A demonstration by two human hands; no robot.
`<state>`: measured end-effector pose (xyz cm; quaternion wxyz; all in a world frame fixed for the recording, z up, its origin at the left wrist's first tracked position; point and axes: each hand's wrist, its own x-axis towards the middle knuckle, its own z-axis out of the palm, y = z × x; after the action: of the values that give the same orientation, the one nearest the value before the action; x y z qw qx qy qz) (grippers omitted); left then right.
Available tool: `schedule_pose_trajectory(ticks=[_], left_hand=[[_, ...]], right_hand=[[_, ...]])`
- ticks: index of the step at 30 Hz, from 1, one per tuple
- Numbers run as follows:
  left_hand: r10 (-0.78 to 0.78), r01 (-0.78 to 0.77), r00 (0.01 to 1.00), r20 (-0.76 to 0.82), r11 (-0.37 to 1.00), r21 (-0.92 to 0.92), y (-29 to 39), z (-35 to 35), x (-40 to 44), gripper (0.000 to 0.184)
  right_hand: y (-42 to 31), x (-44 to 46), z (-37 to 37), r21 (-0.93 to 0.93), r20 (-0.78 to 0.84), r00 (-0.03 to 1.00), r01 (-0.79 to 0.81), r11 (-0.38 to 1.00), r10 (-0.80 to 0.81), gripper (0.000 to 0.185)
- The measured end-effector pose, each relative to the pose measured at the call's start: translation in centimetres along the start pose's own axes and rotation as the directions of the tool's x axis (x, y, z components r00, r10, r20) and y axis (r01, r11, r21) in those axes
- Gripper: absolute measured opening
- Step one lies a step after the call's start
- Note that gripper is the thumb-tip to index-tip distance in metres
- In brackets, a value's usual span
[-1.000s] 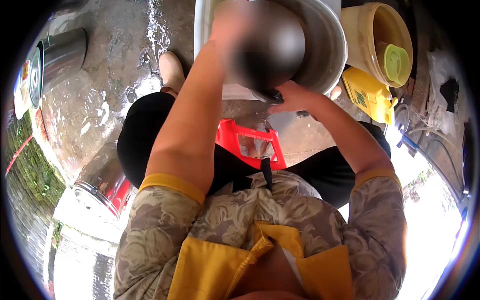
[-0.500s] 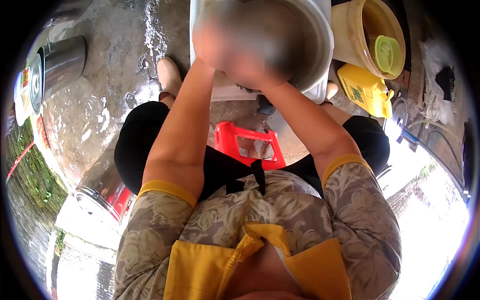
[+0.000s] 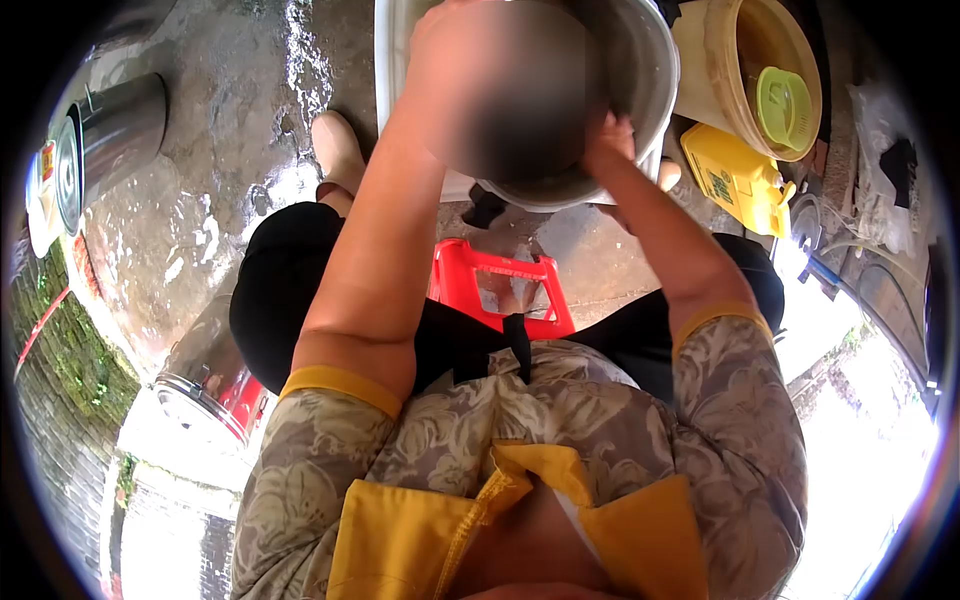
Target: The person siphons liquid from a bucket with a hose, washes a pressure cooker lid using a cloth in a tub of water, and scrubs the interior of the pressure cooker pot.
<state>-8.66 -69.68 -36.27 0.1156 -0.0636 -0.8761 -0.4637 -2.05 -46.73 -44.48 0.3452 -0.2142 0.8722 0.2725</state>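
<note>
A round dark vessel (image 3: pixel 530 100), heavily blurred, is tilted over a large pale basin (image 3: pixel 655 95). My left hand (image 3: pixel 445 50) lies against the vessel's upper left side; blur hides most of its fingers. At the vessel's lower right edge, inside the basin, my right hand (image 3: pixel 608 145) has curled fingers, partly visible. What those fingers grip is hidden. Just below the basin's near rim, a short black piece (image 3: pixel 485 205) sticks out; I cannot tell what it belongs to.
A red plastic stool (image 3: pixel 500 265) stands between my knees. To the right are a tan bucket (image 3: pixel 705 60) holding a green strainer-like basket (image 3: pixel 783 108) and a yellow jug (image 3: pixel 730 180). Metal canisters (image 3: pixel 125 130) stand at left on the wet floor (image 3: pixel 230 120).
My right hand has moved right and away from my left hand, to the vessel's lower right edge. The left hand has shifted slightly up and right. More of the vessel's dark surface shows.
</note>
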Motion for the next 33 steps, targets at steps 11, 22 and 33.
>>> schedule_pose_trajectory(ticks=[11, 22, 33], left_hand=[[-0.162, 0.159, 0.985, 0.063, 0.986, 0.045, -1.0, 0.8, -0.3, 0.038], [0.016, -0.021, 0.99, 0.142, 0.999, 0.034, -0.8, 2.0, 0.3, 0.04], [-0.149, 0.145, 0.982, 0.119, 0.988, 0.042, -2.0, 1.4, 0.0, 0.039]], right_hand=[[-9.1, 1.7, -1.1, 0.849, -0.353, 0.903, 0.419, 0.322, -0.243, 0.029], [0.6, 7.3, 4.0, 0.133, -0.165, 0.985, -0.023, 0.991, 0.045, 0.049], [-11.1, 5.1, -10.9, 0.683, -0.127, 0.991, 0.115, -0.721, 0.038, 0.051]])
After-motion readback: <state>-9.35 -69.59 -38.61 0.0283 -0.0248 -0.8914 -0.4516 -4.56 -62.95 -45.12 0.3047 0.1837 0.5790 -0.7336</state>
